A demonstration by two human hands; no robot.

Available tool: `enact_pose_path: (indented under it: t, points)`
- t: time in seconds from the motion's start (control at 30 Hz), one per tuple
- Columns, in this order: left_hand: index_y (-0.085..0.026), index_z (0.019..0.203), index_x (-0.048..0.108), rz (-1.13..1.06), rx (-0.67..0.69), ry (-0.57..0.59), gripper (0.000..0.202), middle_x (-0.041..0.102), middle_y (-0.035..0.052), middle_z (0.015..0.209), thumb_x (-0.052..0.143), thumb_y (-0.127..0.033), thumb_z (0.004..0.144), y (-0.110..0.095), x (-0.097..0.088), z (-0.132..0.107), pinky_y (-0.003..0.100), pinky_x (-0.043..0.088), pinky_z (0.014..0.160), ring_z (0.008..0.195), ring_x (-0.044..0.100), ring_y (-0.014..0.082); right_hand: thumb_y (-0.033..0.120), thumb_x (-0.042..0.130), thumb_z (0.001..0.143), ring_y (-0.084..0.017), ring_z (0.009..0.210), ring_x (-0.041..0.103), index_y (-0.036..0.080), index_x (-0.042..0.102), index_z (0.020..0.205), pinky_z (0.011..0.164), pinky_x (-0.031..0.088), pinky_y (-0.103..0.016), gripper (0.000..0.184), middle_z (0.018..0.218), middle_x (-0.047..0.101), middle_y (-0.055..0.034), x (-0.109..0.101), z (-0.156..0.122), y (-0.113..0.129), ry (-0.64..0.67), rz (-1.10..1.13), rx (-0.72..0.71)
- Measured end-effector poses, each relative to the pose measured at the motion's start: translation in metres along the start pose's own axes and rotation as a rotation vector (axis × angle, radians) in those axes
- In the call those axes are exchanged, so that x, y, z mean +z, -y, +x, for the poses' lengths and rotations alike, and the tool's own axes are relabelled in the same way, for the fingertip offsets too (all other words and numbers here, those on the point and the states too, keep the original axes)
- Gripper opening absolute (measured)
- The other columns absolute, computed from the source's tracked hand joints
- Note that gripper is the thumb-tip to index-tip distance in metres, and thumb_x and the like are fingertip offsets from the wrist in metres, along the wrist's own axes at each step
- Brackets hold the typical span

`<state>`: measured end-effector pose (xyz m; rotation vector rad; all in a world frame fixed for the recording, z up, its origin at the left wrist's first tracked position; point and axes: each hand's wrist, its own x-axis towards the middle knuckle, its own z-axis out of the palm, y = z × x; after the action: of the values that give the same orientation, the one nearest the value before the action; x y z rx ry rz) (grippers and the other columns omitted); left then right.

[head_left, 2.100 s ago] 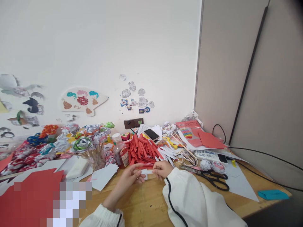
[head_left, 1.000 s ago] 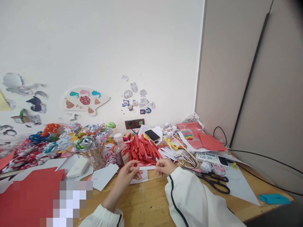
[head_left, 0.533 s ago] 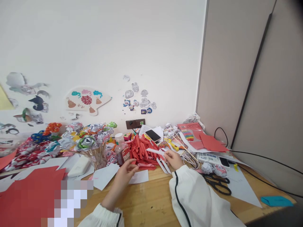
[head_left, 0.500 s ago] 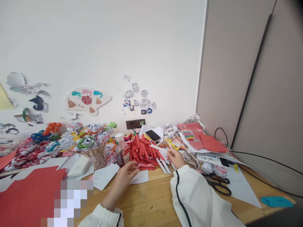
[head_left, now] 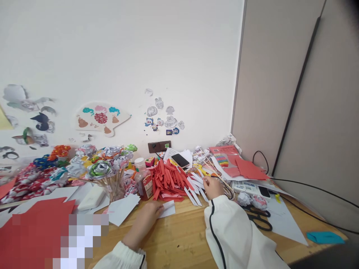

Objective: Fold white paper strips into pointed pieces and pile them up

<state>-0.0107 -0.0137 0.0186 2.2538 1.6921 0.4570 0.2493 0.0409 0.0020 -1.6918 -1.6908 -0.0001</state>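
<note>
The small white paper sheet (head_left: 169, 210) lies flat on the wooden table (head_left: 174, 244), its left end under or against the fingertips of the left hand (head_left: 149, 214), which is narrow, fingers drawn together and bent down; whether it pinches the paper I cannot tell. The right hand (head_left: 212, 187) is curled at the right side of the folded white paper strips (head_left: 196, 184), its fingertips at or just above them; I cannot tell whether it grips one. Just beyond the sheet sits the heap of folded red paper strips (head_left: 169, 178), with the plastic bottle (head_left: 143, 182) at its left. A stretch of wood runs between the two sleeves toward the person. Right of the right sleeve lie black-handled scissors (head_left: 262, 223), and farther right a turquoise paper piece (head_left: 325, 237) rests by the table's edge
</note>
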Motion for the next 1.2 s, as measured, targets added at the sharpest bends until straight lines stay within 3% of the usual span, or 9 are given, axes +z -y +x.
enact_pose_path:
  t: [0.27,0.37,0.5,0.63,0.73,0.83,0.97,1.1,1.2]
  points:
    - [-0.019,0.065,0.053,-0.13,0.055,-0.322,0.027,0.059,0.0053,0.073,0.033,-0.033,0.076,-0.011,-0.007,-0.006,0.025,0.035,0.062,0.069,0.052,0.0194,0.022,0.037,0.076,-0.014,0.068,0.054,0.022,0.057,0.087,0.06,0.036,-0.022,0.022,0.077,0.061,-0.002,0.016,-0.018,0.025,0.018,0.194,-0.222]
    - [-0.02,0.072,0.051,-0.261,0.015,-0.439,0.025,0.057,0.0033,0.074,0.032,-0.036,0.077,-0.016,-0.011,-0.008,0.025,0.036,0.06,0.068,0.05,0.0185,0.018,0.037,0.076,-0.015,0.073,0.052,0.021,0.046,0.107,0.066,0.039,-0.024,0.032,0.083,0.058,-0.004,0.019,-0.026,0.039,0.055,0.278,-0.444]
    - [-0.018,0.064,0.05,-0.473,0.02,-0.338,0.026,0.052,-0.0008,0.059,0.037,-0.039,0.073,-0.017,-0.006,-0.003,0.022,0.036,0.052,0.056,0.047,0.0147,0.016,0.035,0.078,-0.015,0.087,0.046,0.023,0.037,0.116,0.075,0.038,-0.027,0.038,0.096,0.052,-0.0057,0.023,-0.033,0.049,0.115,0.257,-0.771]
    - [-0.016,0.058,0.049,-0.525,0.017,-0.179,0.027,0.049,-0.0017,0.054,0.041,-0.039,0.071,-0.014,0.004,0.003,0.021,0.035,0.049,0.053,0.046,0.0134,0.015,0.04,0.077,-0.014,0.077,0.044,0.024,0.054,0.096,0.067,0.039,-0.026,0.025,0.083,0.051,-0.0041,0.028,-0.035,0.047,0.08,0.235,-0.824]
    - [-0.016,0.061,0.052,-0.447,0.047,-0.16,0.026,0.053,-0.0006,0.057,0.04,-0.036,0.072,-0.012,0.012,0.004,0.022,0.036,0.053,0.057,0.048,0.0148,0.018,0.046,0.074,-0.015,0.076,0.043,0.023,0.059,0.084,0.064,0.038,-0.026,0.017,0.081,0.05,-0.0038,0.028,-0.035,0.045,0.089,0.254,-0.84]
    - [-0.017,0.062,0.054,-0.337,0.075,-0.213,0.026,0.055,-0.0004,0.058,0.036,-0.034,0.074,-0.01,0.017,0.004,0.022,0.035,0.054,0.057,0.049,0.0152,0.024,0.053,0.07,-0.015,0.08,0.044,0.022,0.06,0.079,0.068,0.037,-0.028,0.011,0.086,0.049,-0.0036,0.023,-0.036,0.048,0.153,0.363,-0.797]
    - [-0.017,0.066,0.055,-0.289,0.112,-0.235,0.027,0.055,0.0001,0.058,0.035,-0.032,0.075,-0.011,0.02,0.005,0.022,0.035,0.053,0.056,0.049,0.0148,0.03,0.058,0.066,-0.015,0.085,0.047,0.019,0.06,0.069,0.076,0.037,-0.029,0.011,0.096,0.049,-0.0035,0.026,-0.037,0.052,0.254,0.61,-0.541]
    - [-0.016,0.068,0.056,-0.37,0.143,-0.216,0.029,0.057,0.0017,0.061,0.035,-0.034,0.075,-0.017,0.018,0.003,0.022,0.036,0.054,0.058,0.05,0.0149,0.03,0.056,0.066,-0.012,0.066,0.052,0.016,0.055,0.07,0.062,0.041,-0.025,0.014,0.069,0.055,-0.0009,0.043,-0.037,0.051,0.425,0.819,-0.249]
    - [-0.015,0.073,0.059,-0.445,0.153,-0.168,0.03,0.06,0.0033,0.066,0.037,-0.036,0.074,-0.021,0.017,0.0,0.022,0.037,0.055,0.061,0.051,0.0158,0.028,0.057,0.064,-0.012,0.063,0.052,0.016,0.052,0.073,0.059,0.041,-0.024,0.015,0.067,0.055,0.0003,0.052,-0.038,0.05,0.417,0.923,-0.128]
